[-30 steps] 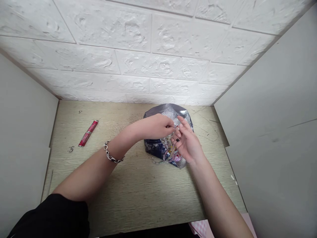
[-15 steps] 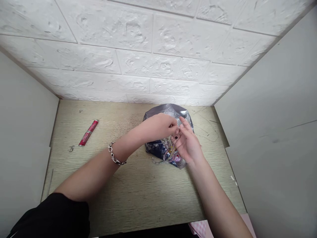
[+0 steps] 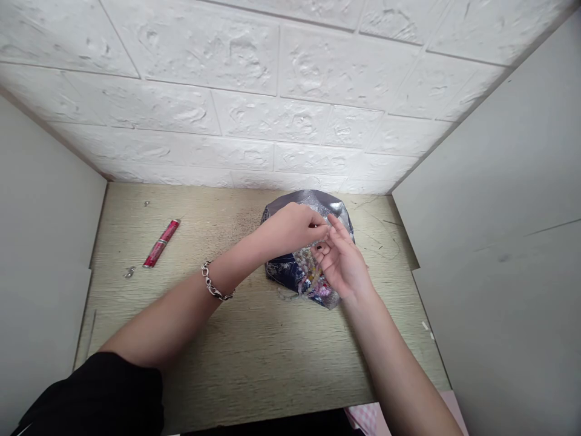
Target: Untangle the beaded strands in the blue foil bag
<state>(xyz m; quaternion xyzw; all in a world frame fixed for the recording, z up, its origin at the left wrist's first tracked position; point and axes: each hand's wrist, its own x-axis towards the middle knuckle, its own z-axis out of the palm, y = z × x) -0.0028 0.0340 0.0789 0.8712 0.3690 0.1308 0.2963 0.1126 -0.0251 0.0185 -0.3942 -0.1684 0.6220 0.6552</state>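
A silver-lined, dark blue bag [image 3: 284,271] lies opened out near the back wall, with strings of small pale, yellow and pink beads [image 3: 320,287] heaped in it. Above the bag, my left hand [image 3: 294,227] is closed in a pinch, its fingertips meeting those of the other hand. My right hand [image 3: 342,260] is turned palm up, with thumb and forefinger pinched together and the other fingers curled loosely. Whatever the fingertips hold is too small to make out. A chain bracelet [image 3: 212,283] circles my left wrist.
A red tube-shaped packet [image 3: 162,243] lies on the left of the wooden tabletop [image 3: 254,363], near small shiny bits [image 3: 129,272]. Loose threads [image 3: 385,233] lie at the back right. A white brick-pattern wall [image 3: 245,112] and grey side panels [image 3: 494,242] enclose the table.
My left hand has shifted slightly to the right and its wrist has turned a little, fingertips still against the right hand's. The bag and the packet stay where they were.
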